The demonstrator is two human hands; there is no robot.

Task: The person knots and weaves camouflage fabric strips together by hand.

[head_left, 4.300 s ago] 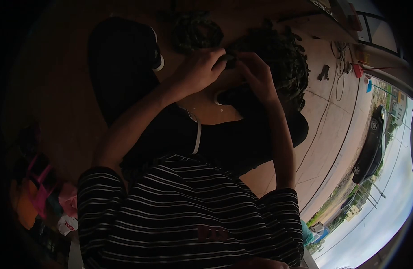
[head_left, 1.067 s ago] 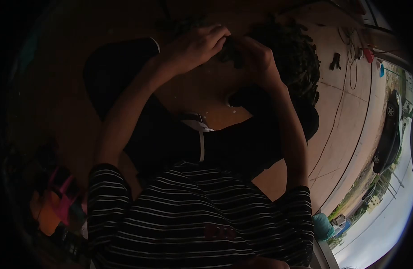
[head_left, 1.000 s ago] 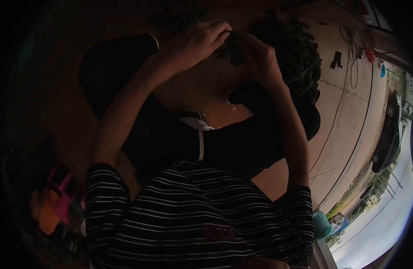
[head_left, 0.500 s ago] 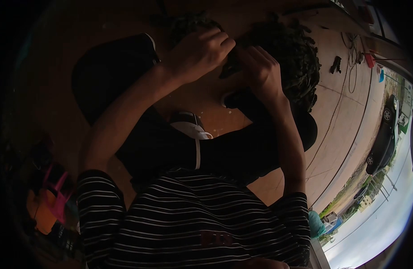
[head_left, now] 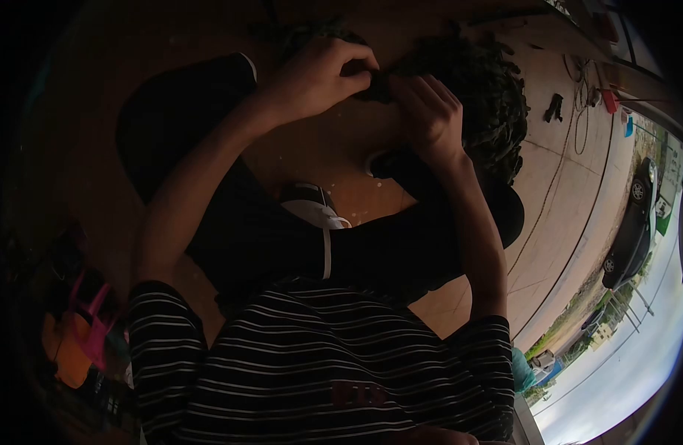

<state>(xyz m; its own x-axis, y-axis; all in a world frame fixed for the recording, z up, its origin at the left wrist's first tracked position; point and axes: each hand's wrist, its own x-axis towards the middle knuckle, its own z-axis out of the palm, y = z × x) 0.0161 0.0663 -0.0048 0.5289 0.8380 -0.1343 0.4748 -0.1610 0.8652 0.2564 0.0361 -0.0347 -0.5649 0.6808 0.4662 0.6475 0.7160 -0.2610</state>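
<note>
Both hands are raised close together above the floor, beyond my crossed legs. My left hand (head_left: 328, 74) is closed, thumb and index finger pinched on a small dark green piece (head_left: 377, 87). On its other side, my right hand (head_left: 430, 113) is closed with curled fingers on the same dark piece, whose details are too dim to make out. Behind my left hand lies a dark green leafy bundle (head_left: 297, 35). A larger dark, leafy-looking heap (head_left: 497, 104) rests on the floor just past my right hand.
A white-trimmed shoe (head_left: 309, 205) shows between my legs. Rope (head_left: 581, 111) and a small dark object (head_left: 554, 107) lie on the pale floor at right, near a red dustpan-like item (head_left: 611, 101). Orange and pink items (head_left: 71, 348) are at lower left. A car (head_left: 629, 222) stands outside.
My left hand has opened its curl into a thumb-and-index pinch and shifted slightly up and left. My right hand is nearly where it was. Earlier, both hands were higher in the view.
</note>
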